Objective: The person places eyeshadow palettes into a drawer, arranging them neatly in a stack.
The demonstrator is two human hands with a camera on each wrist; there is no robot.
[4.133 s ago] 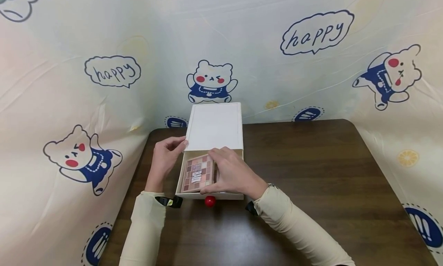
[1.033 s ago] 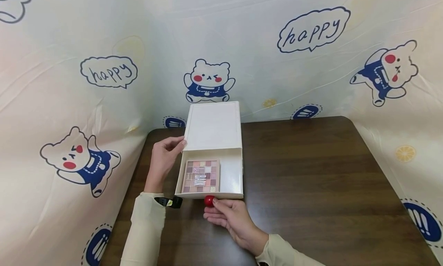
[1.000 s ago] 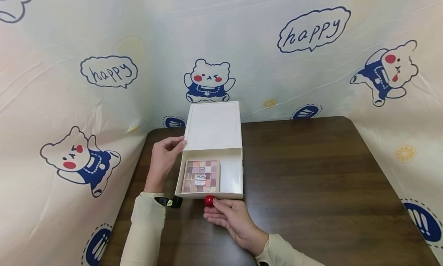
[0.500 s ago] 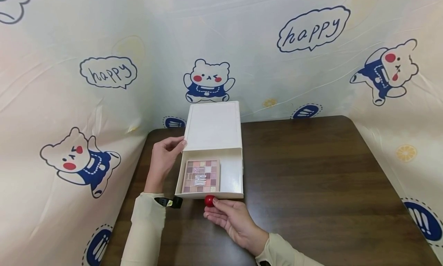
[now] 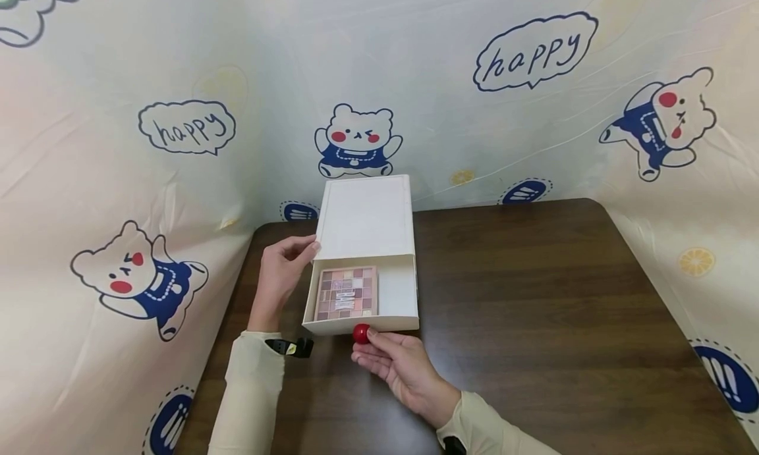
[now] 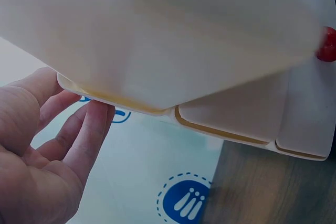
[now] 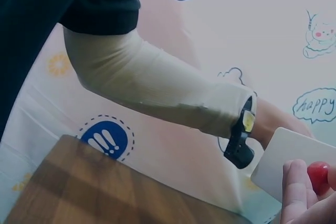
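A white cabinet (image 5: 364, 214) stands on the table with its top drawer (image 5: 398, 294) pulled out. Flat in the drawer's left half lies a pinkish eyeshadow palette (image 5: 346, 294) with a checkered cover. My right hand (image 5: 409, 373) pinches the red round knob (image 5: 361, 334) on the drawer front between thumb and index finger, the other fingers stretched below. At the cabinet's upper left front edge, my left hand (image 5: 281, 270) holds on with thumb and fingertips. In the left wrist view the blurred drawer side hides part of the cabinet, and a red knob (image 6: 327, 44) shows lower down.
The dark wooden table (image 5: 534, 297) extends to the right of the cabinet. A printed cloth (image 5: 450, 132) with bears hangs behind and at both sides. Each wrist wears a black strap, the left one (image 5: 290, 347) lying near the drawer's front left corner.
Earlier my right hand was on the palette inside the drawer; it then took the knob. In the last half second the drawer has slid slightly inward with the palette. My left hand stays put.
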